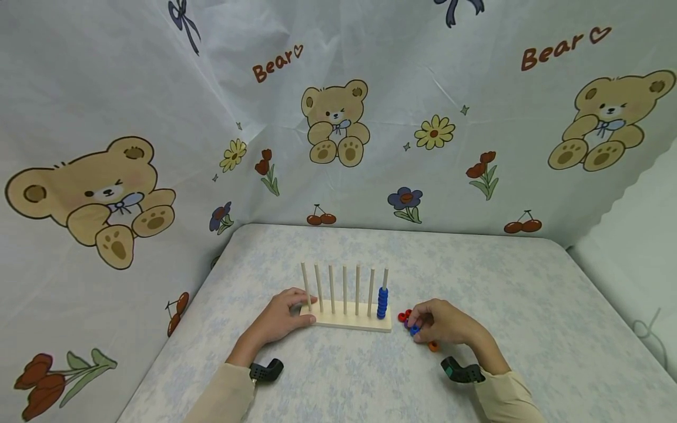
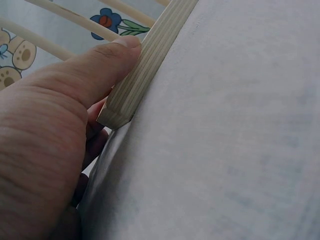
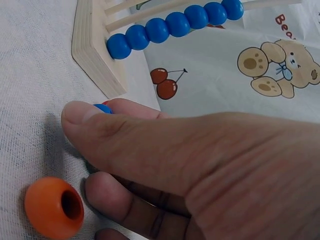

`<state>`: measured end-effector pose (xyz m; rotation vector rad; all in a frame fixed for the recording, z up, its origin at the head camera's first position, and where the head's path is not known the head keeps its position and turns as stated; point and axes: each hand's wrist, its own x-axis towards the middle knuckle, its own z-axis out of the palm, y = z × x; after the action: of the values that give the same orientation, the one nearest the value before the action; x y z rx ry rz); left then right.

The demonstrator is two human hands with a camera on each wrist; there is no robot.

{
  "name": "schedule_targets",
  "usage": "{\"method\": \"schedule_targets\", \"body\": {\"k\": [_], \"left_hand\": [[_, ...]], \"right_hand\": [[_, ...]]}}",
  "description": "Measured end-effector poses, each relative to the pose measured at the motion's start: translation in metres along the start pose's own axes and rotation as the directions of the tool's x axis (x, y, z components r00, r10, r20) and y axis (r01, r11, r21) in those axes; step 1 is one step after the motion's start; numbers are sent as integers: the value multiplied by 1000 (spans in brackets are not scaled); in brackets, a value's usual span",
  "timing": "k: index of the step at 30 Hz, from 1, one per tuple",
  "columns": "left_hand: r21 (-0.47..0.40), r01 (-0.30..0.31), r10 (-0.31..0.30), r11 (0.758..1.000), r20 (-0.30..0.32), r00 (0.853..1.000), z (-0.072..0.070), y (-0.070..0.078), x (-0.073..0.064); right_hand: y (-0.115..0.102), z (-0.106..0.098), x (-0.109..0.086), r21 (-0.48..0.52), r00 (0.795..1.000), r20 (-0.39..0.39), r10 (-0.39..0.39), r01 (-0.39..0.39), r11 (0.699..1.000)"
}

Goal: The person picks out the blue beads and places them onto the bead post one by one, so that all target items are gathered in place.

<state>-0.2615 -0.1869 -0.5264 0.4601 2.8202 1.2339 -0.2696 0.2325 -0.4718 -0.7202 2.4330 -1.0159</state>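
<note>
A pale wooden peg rack [image 1: 346,318] with a row of several upright pegs stands on the table. Blue beads [image 1: 382,304] are stacked on its rightmost peg, with the peg's top showing above them. My left hand [image 1: 280,317] grips the rack's left end, thumb along the front edge and fingers behind. To the right of the rack, my right hand [image 1: 441,322] pinches a blue bead [image 1: 415,331] between thumb and fingers; in the right wrist view the thumb hides most of that bead. An orange bead [image 3: 54,207] lies on the table just below this hand.
Red beads [image 1: 405,315] lie between the rack and my right hand, with a purple bead beside them. A patterned cloth [image 1: 391,70] with bears and flowers hangs behind the table [image 1: 338,382]. A thin cable [image 1: 650,335] shows at the far right.
</note>
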Motion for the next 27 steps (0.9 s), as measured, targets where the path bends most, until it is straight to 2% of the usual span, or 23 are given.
{"method": "schedule_targets", "body": {"k": [14, 27], "left_hand": [[11, -3, 3, 1000, 3, 1000, 1, -2, 1], [5, -11, 11, 1000, -6, 1000, 1, -2, 1]], "right_hand": [[-2, -2, -1, -26, 1000, -9, 3, -3, 1000], [-1, -5, -1, -72, 997, -77, -19, 13, 997]]}}
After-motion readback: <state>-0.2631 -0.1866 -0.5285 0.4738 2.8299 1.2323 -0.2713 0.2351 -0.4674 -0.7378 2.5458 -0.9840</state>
